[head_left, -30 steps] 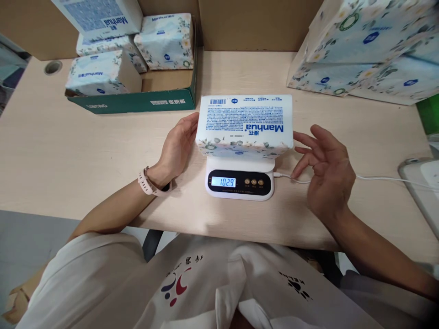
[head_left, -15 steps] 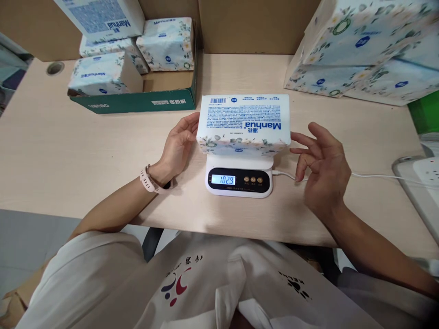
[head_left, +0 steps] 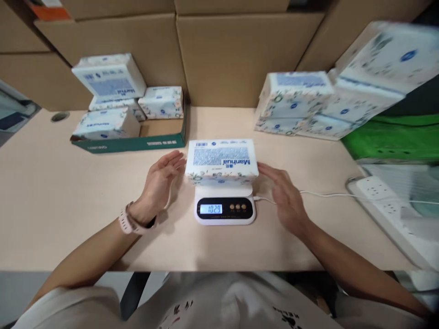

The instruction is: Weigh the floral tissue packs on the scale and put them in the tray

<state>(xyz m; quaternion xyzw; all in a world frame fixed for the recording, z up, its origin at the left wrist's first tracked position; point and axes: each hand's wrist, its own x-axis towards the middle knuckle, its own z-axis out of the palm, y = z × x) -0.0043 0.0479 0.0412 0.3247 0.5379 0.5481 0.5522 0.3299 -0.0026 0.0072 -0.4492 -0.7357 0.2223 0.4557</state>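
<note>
A pack of tissues [head_left: 221,160] with floral print and "Manhua" lettering lies across a white digital scale [head_left: 226,220]. The lit display [head_left: 211,209] shows 102.9. Beside the pack's left end, my left hand [head_left: 157,185] is open with fingers stretched, a small gap from the wrapper. At the other end, my right hand [head_left: 287,196] is open too, its fingertips at the pack's right side; whether they press on it I cannot tell. A pale pink band [head_left: 132,220] circles my left wrist.
At back left, a green-sided cardboard tray [head_left: 144,142] holds several tissue packs. More packs [head_left: 295,103] are stacked at back right, near a green bag [head_left: 394,137]. A white cable [head_left: 329,194] runs from the scale past a power strip [head_left: 384,194]. Cardboard boxes [head_left: 240,59] stand behind.
My view has tilted up, showing more of the back. My right hand has come in to the pack's right end with its fingers straightened. The displayed number is the same.
</note>
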